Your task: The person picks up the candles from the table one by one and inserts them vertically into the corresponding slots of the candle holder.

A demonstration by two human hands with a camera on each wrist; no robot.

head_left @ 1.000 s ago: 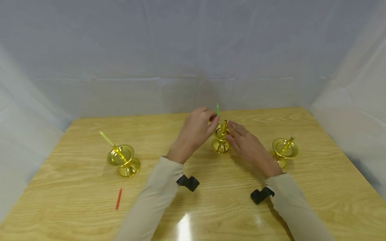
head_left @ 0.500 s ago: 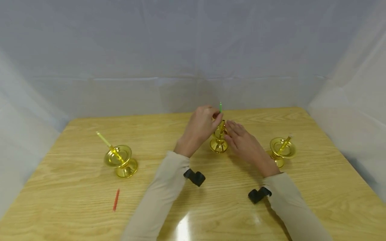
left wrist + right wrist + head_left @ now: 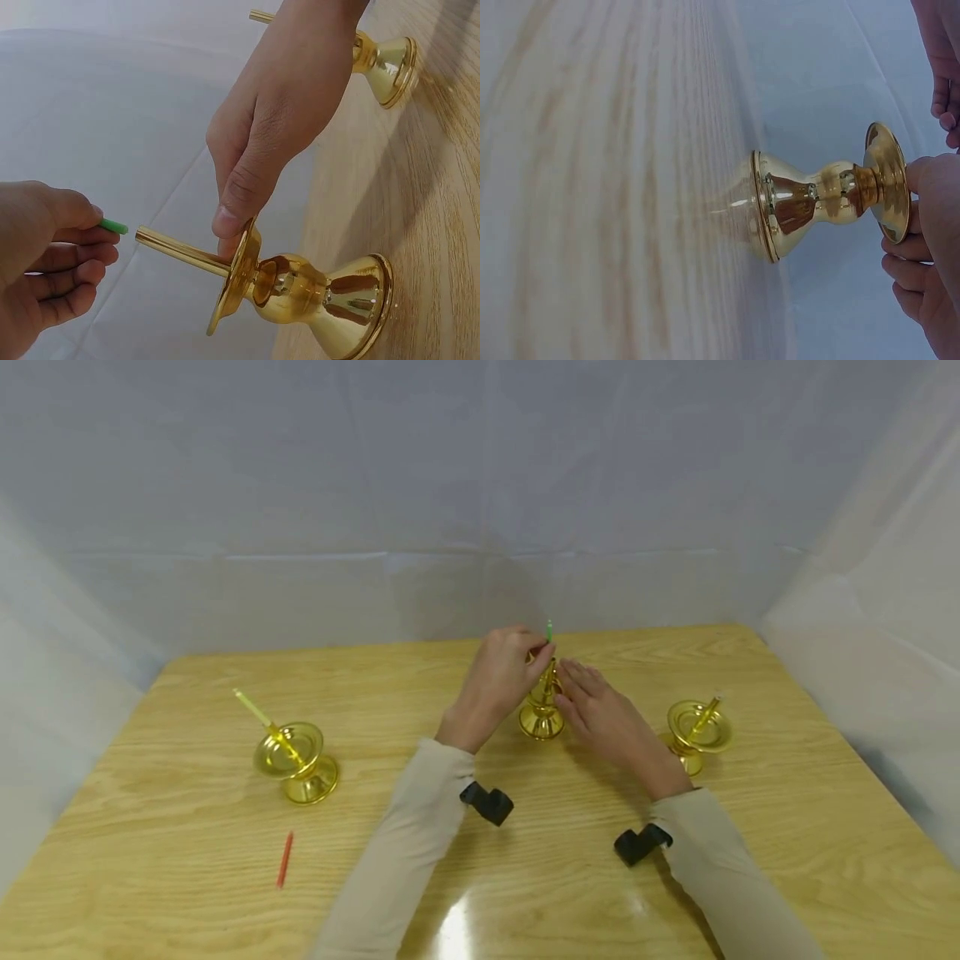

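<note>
The left hand (image 3: 498, 681) is pinching a green candle (image 3: 549, 629) above the holder (image 3: 542, 710); the right hand (image 3: 603, 714) is gripping that holder's dish.

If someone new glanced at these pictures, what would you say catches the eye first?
Most striking are the two hands meeting at the middle gold candle holder near the table's far edge: the left hand pinches a thin green candle just above it, while the right hand grips its dish. Two more gold holders stand left and right, each with a yellow stick, and a red candle lies loose at front left.
</note>
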